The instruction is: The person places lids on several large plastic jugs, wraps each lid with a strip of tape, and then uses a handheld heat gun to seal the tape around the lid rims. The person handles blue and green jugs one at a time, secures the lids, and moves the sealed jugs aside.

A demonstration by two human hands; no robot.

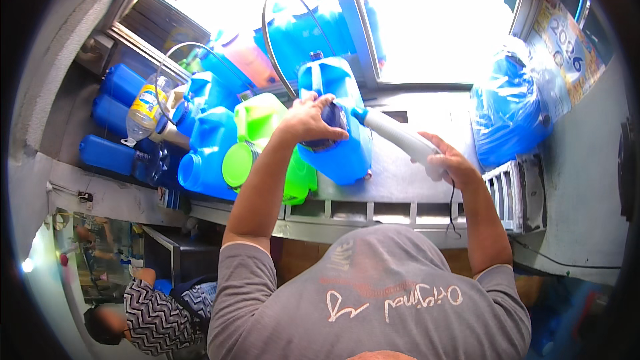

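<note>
A blue plastic water jug (350, 160) stands on the pale counter in front of me, its large dark cap (335, 119) facing me. My left hand (308, 119) is closed over that cap, fingers along its upper rim and thumb across its face. In my right hand (448, 159) is a white heat gun (397, 135) with a thin dark cord hanging below. Its blue-tipped nozzle points left, close beside the cap; whether it touches cannot be made out. Just left of the jug sits a green jug (267, 117) with a round green lid.
More blue jugs (212, 140) stand to the left, near a clear bottle (143, 113) with a yellow label. A plastic-wrapped blue container (510, 120) is at the right. Slats run along the counter's front edge (393, 212). Another person (160, 307) is at lower left.
</note>
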